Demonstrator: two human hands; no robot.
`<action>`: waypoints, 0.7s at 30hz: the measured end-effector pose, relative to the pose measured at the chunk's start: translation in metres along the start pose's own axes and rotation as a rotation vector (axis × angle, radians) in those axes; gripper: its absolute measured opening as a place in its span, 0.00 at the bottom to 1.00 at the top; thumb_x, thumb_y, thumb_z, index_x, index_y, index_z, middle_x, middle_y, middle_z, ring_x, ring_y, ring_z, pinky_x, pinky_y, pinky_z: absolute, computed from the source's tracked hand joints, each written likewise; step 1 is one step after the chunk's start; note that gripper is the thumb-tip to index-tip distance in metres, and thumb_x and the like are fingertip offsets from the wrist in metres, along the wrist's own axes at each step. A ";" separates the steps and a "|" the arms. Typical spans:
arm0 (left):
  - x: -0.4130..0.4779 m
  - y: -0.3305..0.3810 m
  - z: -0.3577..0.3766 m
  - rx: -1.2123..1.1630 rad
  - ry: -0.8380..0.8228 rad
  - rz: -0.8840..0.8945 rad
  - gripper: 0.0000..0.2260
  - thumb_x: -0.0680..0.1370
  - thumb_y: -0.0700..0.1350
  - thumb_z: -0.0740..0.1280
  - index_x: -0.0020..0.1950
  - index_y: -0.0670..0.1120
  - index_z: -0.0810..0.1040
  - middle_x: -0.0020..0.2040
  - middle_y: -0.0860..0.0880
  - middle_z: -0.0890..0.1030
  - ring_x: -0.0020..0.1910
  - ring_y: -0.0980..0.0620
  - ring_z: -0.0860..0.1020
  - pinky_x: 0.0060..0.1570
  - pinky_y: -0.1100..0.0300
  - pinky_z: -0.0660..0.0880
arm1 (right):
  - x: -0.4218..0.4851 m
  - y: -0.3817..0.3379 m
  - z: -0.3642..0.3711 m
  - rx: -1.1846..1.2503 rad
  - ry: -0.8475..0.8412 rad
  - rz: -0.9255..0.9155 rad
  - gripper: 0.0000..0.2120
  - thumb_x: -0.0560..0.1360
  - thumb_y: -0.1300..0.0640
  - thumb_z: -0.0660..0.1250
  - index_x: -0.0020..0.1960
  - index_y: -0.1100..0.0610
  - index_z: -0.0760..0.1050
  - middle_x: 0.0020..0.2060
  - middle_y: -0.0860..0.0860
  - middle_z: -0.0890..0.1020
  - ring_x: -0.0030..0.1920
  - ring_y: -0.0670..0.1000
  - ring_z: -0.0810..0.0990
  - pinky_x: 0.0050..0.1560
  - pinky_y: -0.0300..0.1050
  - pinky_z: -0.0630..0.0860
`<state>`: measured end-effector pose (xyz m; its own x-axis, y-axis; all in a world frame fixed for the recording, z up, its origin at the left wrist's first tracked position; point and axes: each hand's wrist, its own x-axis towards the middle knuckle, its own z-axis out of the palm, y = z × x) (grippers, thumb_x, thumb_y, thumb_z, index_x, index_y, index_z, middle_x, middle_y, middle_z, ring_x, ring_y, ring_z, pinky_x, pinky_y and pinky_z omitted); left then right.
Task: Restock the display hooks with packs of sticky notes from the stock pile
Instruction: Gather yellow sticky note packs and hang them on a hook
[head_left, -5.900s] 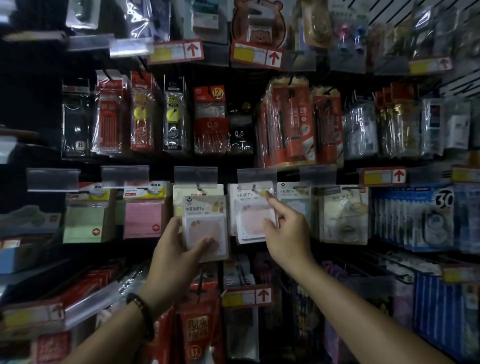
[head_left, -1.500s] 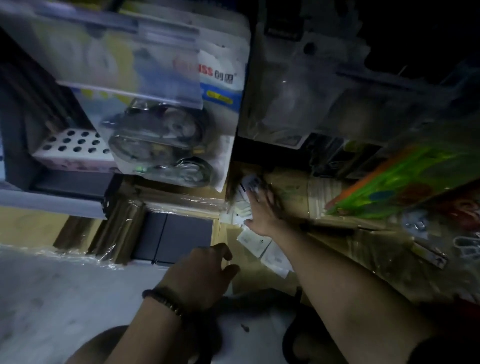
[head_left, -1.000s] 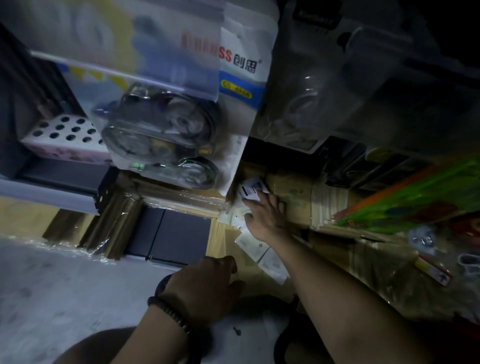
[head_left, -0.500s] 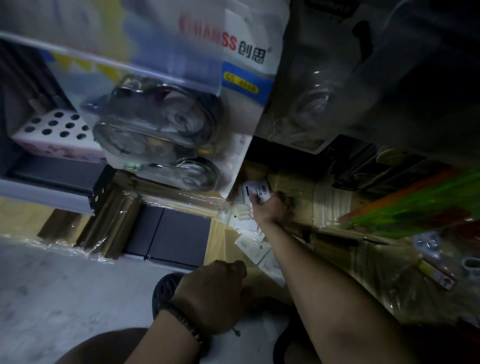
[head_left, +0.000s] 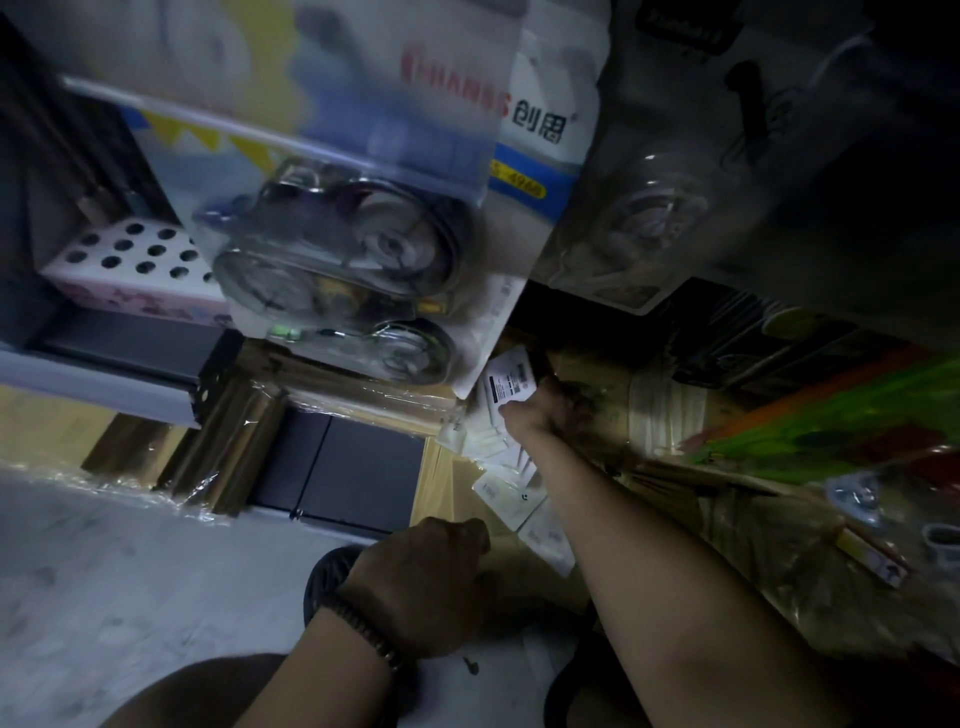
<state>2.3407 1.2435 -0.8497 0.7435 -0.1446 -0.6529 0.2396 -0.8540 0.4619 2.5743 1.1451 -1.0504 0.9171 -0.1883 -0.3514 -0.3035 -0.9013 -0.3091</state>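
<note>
I am looking down at the floor below the display. A loose pile of white sticky-note packs (head_left: 511, 470) lies on a wooden board low in the middle. My right hand (head_left: 540, 413) reaches into the pile and grips one pack (head_left: 509, 382), lifted with its barcode back facing me. My left hand (head_left: 423, 587), with a bead bracelet at the wrist, hangs near my knee with its fingers curled and nothing visible in it. The display hooks are out of view.
Hanging blister packs of tape dispensers (head_left: 358, 260) fill the top of the view, close to my head. A white perforated box (head_left: 135, 270) sits at left. Plastic-wrapped wooden strips (head_left: 218, 447) and wrapped goods (head_left: 779, 499) flank the pile. Grey floor (head_left: 104, 571) lies at lower left.
I have dropped from facing the hooks to crouching at the floor pile. Over the last second my right hand went from lying flat on the packs to closing on one and raising it.
</note>
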 end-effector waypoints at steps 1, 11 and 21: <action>0.001 -0.001 0.000 -0.004 -0.009 0.001 0.20 0.86 0.60 0.60 0.75 0.53 0.71 0.69 0.47 0.79 0.64 0.46 0.81 0.63 0.50 0.79 | -0.004 0.000 -0.005 -0.014 0.024 -0.016 0.32 0.71 0.49 0.76 0.73 0.54 0.73 0.69 0.61 0.78 0.71 0.65 0.75 0.70 0.58 0.75; 0.009 -0.010 0.002 -0.074 0.017 -0.030 0.17 0.86 0.60 0.61 0.73 0.55 0.73 0.67 0.50 0.80 0.58 0.52 0.80 0.60 0.55 0.78 | -0.038 0.044 -0.054 0.755 -0.099 0.255 0.12 0.71 0.59 0.78 0.52 0.60 0.81 0.45 0.58 0.87 0.44 0.60 0.88 0.42 0.57 0.87; 0.014 0.018 0.002 -1.079 0.067 -0.183 0.29 0.82 0.70 0.57 0.64 0.47 0.77 0.56 0.40 0.86 0.47 0.40 0.88 0.43 0.52 0.83 | -0.189 0.114 -0.103 1.038 -0.055 -0.129 0.15 0.76 0.61 0.77 0.53 0.42 0.81 0.48 0.52 0.88 0.46 0.54 0.89 0.45 0.57 0.86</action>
<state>2.3541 1.2252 -0.8523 0.6652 -0.0048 -0.7467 0.7464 0.0316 0.6647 2.3930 1.0382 -0.9283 0.9531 -0.0734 -0.2936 -0.3010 -0.1306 -0.9446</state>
